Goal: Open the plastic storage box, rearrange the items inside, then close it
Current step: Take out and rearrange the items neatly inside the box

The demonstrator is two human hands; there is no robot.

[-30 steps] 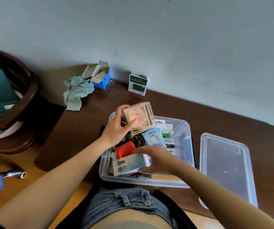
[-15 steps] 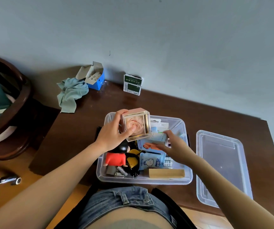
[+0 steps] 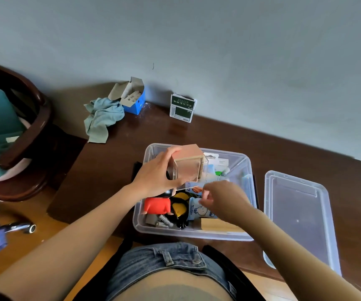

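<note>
The plastic storage box point(image 3: 243, 170) is see-through, with soft round corners, and it sits open on the dark brown shiny table point(image 3: 114, 170) right in front of the person. Its one lid point(image 3: 299, 216), clear and flat like a tray, lies on the table just beside the box on the right. The left hand point(image 3: 153, 177) holds up a small clear cube case point(image 3: 189, 166) with a pink top and a gold rim, fingers and thumb curled around its side, over the back of the box. The right hand point(image 3: 223, 200) hangs low over the middle of the box with its fingers curled in; I cannot tell if it pinches anything. Inside the box are one toy figure point(image 3: 157, 205) in a red shirt, a few small batteries point(image 3: 165, 221), one long wooden block point(image 3: 218, 225), a blue and white packet point(image 3: 198, 210) with a cartoon face, and some cards at the back, partly hidden by the hands and the cube. By the gray wall sit a crumpled soft green cloth point(image 3: 102, 118), one open blue cardboard box point(image 3: 132, 98) and one green and white box point(image 3: 182, 107). A round dark wooden chair point(image 3: 33, 131) stands to the left.
</note>
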